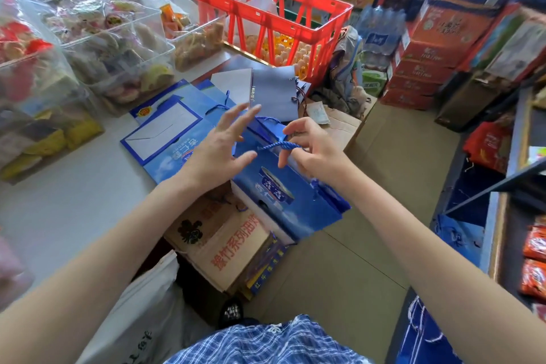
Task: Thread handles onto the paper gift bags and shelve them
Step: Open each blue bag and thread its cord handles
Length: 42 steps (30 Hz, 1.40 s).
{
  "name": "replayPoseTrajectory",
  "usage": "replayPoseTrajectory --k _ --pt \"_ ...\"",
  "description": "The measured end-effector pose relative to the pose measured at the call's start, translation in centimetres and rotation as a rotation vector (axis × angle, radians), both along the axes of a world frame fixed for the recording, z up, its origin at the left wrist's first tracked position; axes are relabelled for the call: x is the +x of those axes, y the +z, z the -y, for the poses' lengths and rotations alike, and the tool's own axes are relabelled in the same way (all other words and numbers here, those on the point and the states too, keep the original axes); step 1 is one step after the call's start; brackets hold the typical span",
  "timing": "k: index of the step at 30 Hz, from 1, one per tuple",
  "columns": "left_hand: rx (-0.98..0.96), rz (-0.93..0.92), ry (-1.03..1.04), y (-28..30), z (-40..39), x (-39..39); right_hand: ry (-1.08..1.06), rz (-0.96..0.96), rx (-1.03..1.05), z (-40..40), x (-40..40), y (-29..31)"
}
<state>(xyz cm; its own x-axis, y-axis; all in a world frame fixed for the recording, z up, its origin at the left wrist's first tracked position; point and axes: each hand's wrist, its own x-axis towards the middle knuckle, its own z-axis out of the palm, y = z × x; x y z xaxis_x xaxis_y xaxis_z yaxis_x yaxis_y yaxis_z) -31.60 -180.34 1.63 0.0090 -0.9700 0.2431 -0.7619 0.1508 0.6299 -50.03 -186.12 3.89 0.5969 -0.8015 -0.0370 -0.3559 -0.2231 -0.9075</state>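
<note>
A blue paper gift bag lies flat in front of me, partly over the white table's edge. My right hand pinches a blue rope handle at the bag's top. Just left of the rope, my left hand hovers with fingers spread, holding nothing. More flat blue bags lie stacked on the table behind, some with rope handles showing, and a grey-blue bag lies beyond them.
A red plastic crate stands at the table's far end. Clear tubs of snacks line the left. Cardboard boxes sit below the table edge. Stacked cartons and a shelf stand to the right of the tan floor.
</note>
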Motion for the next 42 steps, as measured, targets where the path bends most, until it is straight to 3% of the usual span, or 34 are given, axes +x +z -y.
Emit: replayPoseTrajectory --k 3,7,10,12,17,19,22,24,28,31,34,36,39,42 --pt "0.092 0.148 -0.096 -0.4 1.3 -0.9 -0.028 0.110 0.023 -0.5 -0.5 1.1" --pt "0.153 0.057 -0.086 -1.9 1.1 -2.2 -0.252 0.435 0.218 -0.2 -1.8 0.7" --pt "0.167 0.089 -0.094 -2.4 0.8 -2.2 -0.343 0.502 0.307 -0.3 -2.5 -0.6" --pt "0.201 0.064 -0.079 -2.1 0.7 -1.6 -0.257 0.347 0.240 0.0 -2.4 -0.3" --pt "0.287 -0.312 0.010 0.8 0.1 1.0 0.254 -0.685 -0.038 3.8 -4.2 3.2" --pt "0.281 -0.391 0.023 2.4 0.0 2.0 0.232 -0.815 -0.230 4.4 -3.9 4.1" --pt "0.234 -0.452 0.105 5.1 -0.2 3.8 0.111 -0.661 -0.423 4.9 -2.2 6.0" --pt "0.149 -0.472 0.194 6.7 -0.7 5.5 0.063 -0.451 -0.465 5.3 -0.9 7.8" --pt "-0.140 -0.667 0.323 9.6 -1.9 8.3 -0.059 -0.138 -0.694 5.6 3.3 10.8" --pt "-0.364 -0.597 0.381 11.6 -3.1 10.5 -0.093 -0.015 -0.802 5.5 7.0 12.5" --pt "-0.329 -0.513 0.459 10.8 -4.5 12.4 -0.066 0.059 -0.705 5.6 10.3 10.4" --pt "-0.185 -0.628 0.515 6.9 -5.4 12.8 -0.008 0.032 -0.552 5.7 12.1 6.1" --pt "0.145 -0.810 0.813 -2.5 -6.1 12.5 0.132 -0.214 -0.211 4.6 13.4 -1.9" --pt "0.444 -0.736 1.090 -10.8 -7.4 11.8 0.123 -0.361 0.215 2.4 14.2 -9.1"
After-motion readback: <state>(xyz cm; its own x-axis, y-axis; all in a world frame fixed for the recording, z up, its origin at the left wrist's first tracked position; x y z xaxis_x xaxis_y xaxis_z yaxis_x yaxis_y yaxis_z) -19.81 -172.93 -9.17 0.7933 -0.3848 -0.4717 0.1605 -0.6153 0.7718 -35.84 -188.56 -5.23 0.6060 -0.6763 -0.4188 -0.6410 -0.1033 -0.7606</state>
